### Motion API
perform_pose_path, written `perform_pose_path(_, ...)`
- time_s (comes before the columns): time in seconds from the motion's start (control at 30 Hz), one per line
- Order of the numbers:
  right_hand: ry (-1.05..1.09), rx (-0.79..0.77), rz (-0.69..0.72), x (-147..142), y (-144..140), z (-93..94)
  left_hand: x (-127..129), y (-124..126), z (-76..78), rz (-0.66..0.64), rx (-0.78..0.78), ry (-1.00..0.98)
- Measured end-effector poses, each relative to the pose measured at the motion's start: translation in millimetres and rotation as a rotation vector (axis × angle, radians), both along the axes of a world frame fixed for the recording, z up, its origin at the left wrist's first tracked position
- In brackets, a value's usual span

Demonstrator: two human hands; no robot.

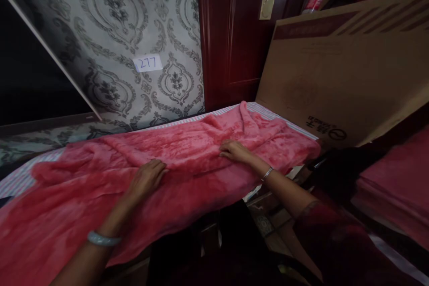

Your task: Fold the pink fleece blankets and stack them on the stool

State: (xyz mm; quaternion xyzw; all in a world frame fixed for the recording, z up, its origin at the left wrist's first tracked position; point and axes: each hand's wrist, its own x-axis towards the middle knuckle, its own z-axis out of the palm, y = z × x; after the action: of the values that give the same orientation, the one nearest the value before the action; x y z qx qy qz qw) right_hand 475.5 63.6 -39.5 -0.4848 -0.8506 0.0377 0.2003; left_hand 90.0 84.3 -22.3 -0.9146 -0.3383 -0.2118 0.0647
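1. Pink plush under both palms: my left hand [147, 178] lies flat, fingers together; my right hand [234, 151] rests with fingers slightly spread, gripping nothing.
2. Blanket [174, 161]: fleecy, rumpled, draped along the striped sheet [20, 178] with its near edge hanging over.
3. Progress, as I judge it: a long fold runs between my hands; ridges remain at the far end, so smoothing is partly done.
4. Surroundings: cardboard box [338, 67] at right, patterned wallpaper [134, 18] bearing a label [148, 63] reading 277.

Dim, soft focus, warped edges
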Motion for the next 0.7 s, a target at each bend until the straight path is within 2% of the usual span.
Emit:
perform_pose_path(0.13, 0.075, 0.036, 0.002, 10, -9, -6.3, 4, -3, -0.7, -0.015, -0.141, 0.022)
perform_pose_path(0.23, 0.115, 0.057, -0.002, 16, -11, -9.6, 3, -8, -1.3, -0.015, -0.184, 0.078)
perform_pose_path(0.47, 0.101, 0.044, 0.009, 7, -19, -10.5, 2, -14, -5.8, 0.025, -0.186, 0.08)
perform_pose_path(0.6, 0.032, 0.081, 0.044, 0, -33, -11.6, 7, -21, -4.2, 0.031, -0.186, 0.07)
perform_pose_path(0.7, 0.011, 0.124, 0.031, 1, -39, -15.7, 1, -31, -5.6, 0.033, -0.19, 0.072)
